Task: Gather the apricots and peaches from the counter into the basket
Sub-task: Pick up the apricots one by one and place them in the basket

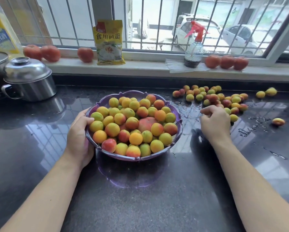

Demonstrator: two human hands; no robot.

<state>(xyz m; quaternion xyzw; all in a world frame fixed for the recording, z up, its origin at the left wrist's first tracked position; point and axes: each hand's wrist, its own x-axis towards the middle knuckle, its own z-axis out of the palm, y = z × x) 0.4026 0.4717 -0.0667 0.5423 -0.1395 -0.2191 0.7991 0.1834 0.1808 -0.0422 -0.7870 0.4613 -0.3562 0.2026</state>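
Your left hand (79,131) grips the heaped basket (177,141); your right hand's (215,122) curl hides any fruit. Adding apricots (224,99) may spill them toward the table's front edge.

Glossy dark speckled stone counter (140,198), translucent purple plastic basket (133,158), shiny metal pot (29,81).

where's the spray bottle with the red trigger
The spray bottle stands on the windowsill, right of centre in the head view, between the yellow packet and three tomatoes.
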